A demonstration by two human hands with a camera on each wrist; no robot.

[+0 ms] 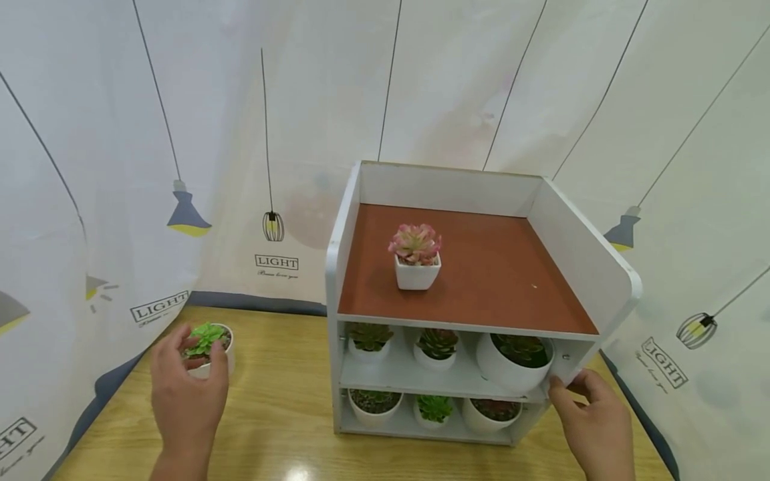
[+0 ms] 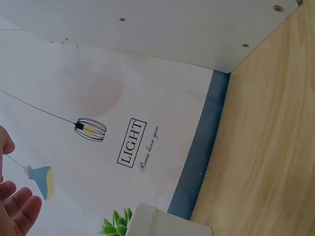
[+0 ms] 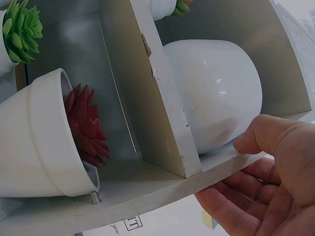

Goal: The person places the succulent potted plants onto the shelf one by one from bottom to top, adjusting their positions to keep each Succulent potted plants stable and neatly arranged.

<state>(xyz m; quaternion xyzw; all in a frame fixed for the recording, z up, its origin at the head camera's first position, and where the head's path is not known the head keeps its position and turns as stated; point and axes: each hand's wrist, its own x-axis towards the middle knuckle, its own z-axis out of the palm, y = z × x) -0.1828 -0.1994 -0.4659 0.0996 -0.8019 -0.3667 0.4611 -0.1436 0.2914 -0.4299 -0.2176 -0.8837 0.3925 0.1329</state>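
Observation:
My left hand (image 1: pixel 188 394) is at a small potted green succulent (image 1: pixel 209 336) on the table, left of the shelf unit. Its thumb and fingers are spread and overlap the white pot in the head view. The left wrist view shows the fingers (image 2: pixel 22 209) apart from the white pot (image 2: pixel 162 223). My right hand (image 1: pixel 595 417) grips the front edge of the right side panel of the white shelf unit (image 1: pixel 601 247). In the right wrist view the thumb (image 3: pixel 253 137) lies on the panel's inner side, beside a large white pot (image 3: pixel 221 93), with the fingers behind the panel.
A pink succulent in a square white pot (image 1: pixel 417 275) stands on the reddish-brown top (image 1: pixel 487 280). Several potted succulents fill the two lower shelves, among them a red one (image 3: pixel 86 125). Lamp-printed curtains (image 1: pixel 337 133) enclose the wooden table (image 1: pixel 277 394).

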